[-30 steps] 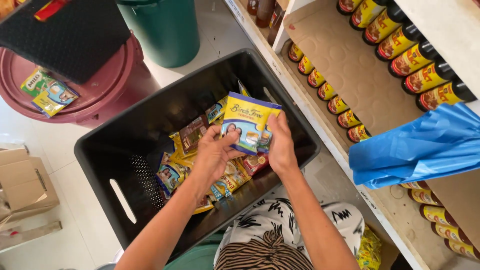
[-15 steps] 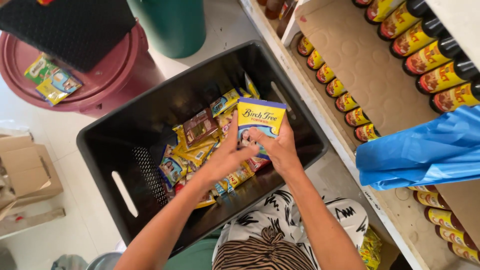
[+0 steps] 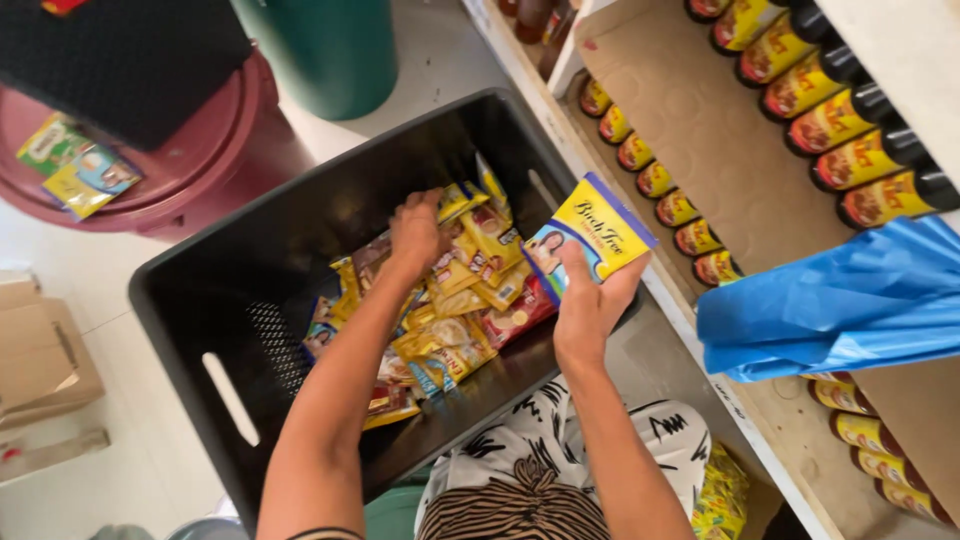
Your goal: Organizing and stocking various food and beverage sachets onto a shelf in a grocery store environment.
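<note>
My right hand [image 3: 588,300] grips a small stack of yellow-and-blue sachets [image 3: 592,232], lifted above the right edge of a black plastic crate [image 3: 225,350]. My left hand [image 3: 415,232] reaches down into the crate and rests with curled fingers on a heap of yellow, red and brown sachets [image 3: 455,300]. Whether it has hold of one I cannot tell.
To the right stands a wooden shelf [image 3: 700,140] with rows of yellow-labelled dark bottles [image 3: 850,110] and a blue plastic bag [image 3: 850,300]. A maroon round lid [image 3: 190,150] with loose sachets, a green bin [image 3: 330,50] and cardboard [image 3: 40,350] sit at left.
Both hands held the yellow-and-blue sachets before. My left hand has let go and dropped into the crate's heap, while my right hand carried the sachets rightward toward the shelf.
</note>
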